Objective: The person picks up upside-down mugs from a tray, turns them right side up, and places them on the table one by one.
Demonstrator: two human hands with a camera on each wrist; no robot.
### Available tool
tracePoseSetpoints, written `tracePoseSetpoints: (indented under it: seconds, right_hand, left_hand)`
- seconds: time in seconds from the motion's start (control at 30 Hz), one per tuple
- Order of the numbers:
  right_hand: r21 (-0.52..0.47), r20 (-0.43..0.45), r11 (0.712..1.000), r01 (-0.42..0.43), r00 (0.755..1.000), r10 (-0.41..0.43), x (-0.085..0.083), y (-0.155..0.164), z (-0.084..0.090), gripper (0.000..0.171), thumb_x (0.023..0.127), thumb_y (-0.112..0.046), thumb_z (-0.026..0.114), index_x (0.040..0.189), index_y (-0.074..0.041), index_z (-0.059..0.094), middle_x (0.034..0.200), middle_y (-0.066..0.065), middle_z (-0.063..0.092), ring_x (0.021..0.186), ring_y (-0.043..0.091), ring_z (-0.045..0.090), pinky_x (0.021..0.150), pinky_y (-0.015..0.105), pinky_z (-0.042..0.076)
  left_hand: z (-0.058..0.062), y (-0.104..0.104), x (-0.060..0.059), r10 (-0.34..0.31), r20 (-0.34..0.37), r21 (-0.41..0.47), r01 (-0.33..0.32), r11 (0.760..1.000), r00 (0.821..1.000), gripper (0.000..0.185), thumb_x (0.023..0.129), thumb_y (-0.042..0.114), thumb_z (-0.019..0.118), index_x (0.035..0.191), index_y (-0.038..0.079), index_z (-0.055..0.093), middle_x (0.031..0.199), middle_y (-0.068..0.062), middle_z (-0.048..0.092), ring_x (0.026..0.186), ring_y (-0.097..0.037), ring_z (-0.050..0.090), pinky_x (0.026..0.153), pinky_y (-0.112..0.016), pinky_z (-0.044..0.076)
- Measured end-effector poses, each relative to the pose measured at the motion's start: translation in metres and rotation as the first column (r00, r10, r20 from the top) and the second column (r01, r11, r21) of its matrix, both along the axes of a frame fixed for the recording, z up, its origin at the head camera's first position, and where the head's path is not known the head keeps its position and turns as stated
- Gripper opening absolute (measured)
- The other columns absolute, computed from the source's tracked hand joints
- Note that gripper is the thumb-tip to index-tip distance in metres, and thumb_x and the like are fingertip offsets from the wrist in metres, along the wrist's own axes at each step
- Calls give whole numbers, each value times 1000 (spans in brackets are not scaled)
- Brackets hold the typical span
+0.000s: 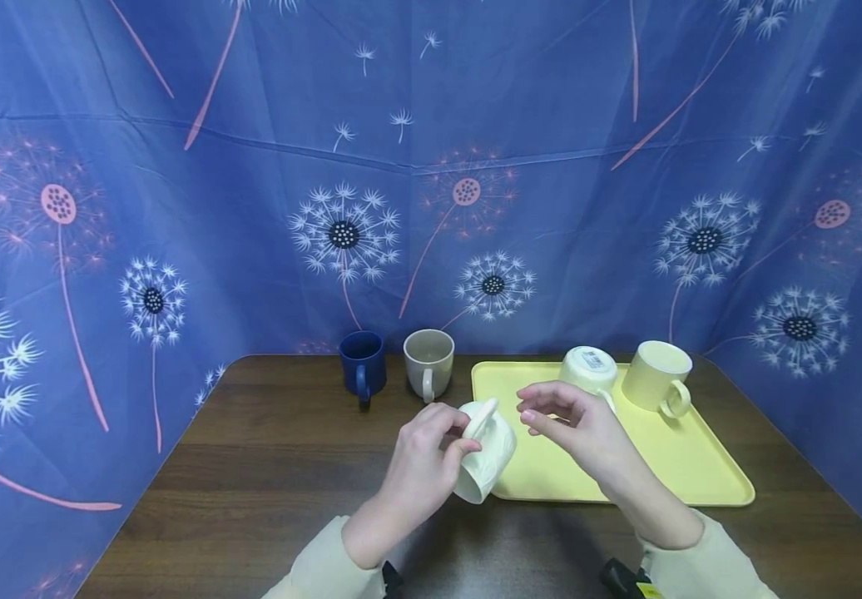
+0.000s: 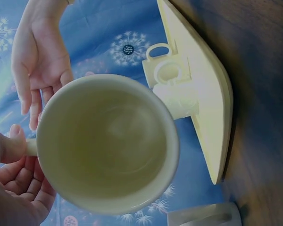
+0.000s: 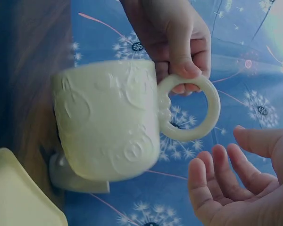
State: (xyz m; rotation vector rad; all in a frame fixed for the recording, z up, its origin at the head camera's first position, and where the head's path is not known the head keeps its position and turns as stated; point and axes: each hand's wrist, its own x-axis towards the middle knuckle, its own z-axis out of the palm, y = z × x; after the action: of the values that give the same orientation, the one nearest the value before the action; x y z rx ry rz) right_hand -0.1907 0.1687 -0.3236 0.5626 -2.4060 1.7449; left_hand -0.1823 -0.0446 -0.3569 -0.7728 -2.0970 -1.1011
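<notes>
Left hand [image 1: 431,453] pinches the ring handle of a cream embossed ceramic mug [image 1: 485,453], held above the tabletop's front middle beside the yellow plastic tray's [image 1: 693,474] near-left corner. Mug tipped, mouth down toward the person. Only the left-wrist view shows its empty inside. Right hand [image 1: 573,424] just beside, fingers loose, holding nothing.

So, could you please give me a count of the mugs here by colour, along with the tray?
Dark blue mugs: 1, the blue mug on the table.
Grey-beige mugs: 1, the grey mug beside it.
Cream or white mugs: 3, the embossed mug held by the left hand, the upturned mug and the upright mug on the tray.
Yellow trays: 1, the tray.
Total: 6 things, 5 of them mugs.
</notes>
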Motion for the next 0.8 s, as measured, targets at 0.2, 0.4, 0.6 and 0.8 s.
tracePoseSetpoints:
  seconds: [0.2, 0.4, 0.6, 0.8]
  right_hand:
    - [108, -193, 994, -10, 981, 31, -2, 0, -3, 27, 83, -5, 70, 109, -3, 63, 102, 10, 67, 92, 11, 65, 75, 27, 55]
    - [137, -337, 989, -54, 936, 98, -1, -5, -10, 30, 78, 0, 74, 106, -5, 64, 102, 10, 67, 96, 11, 62, 72, 30, 56]
    - [111, -413, 982, -152, 892, 185, 0, -9, -16, 34, 75, 4, 75, 106, -4, 64, 102, 8, 65, 95, 16, 63, 71, 32, 56]
    - [119, -421, 974, -190, 879, 223, 2, -10, -21, 32, 76, 5, 73, 107, -2, 64, 101, 13, 67, 94, 11, 63, 71, 29, 56]
  left_hand:
    - [5, -5, 3, -31, 30, -43, 32, 999, 999, 22, 70, 8, 80, 84, 6, 63, 81, -1, 64, 77, -10, 59, 68, -23, 52]
    - [6, -9, 6, -71, 58, -65, 75, 995, 996, 20, 71, 8, 78, 86, 5, 65, 83, -2, 65, 78, -10, 59, 70, -18, 51]
    - [6, -12, 8, -104, 50, -83, 108, 991, 993, 20, 72, 10, 77, 87, 5, 65, 83, -1, 63, 77, -9, 58, 69, -15, 50]
    - [9, -14, 10, -115, 31, -104, 117, 988, 993, 18, 73, 11, 76, 87, 7, 65, 83, 0, 63, 77, -8, 57, 69, -15, 49]
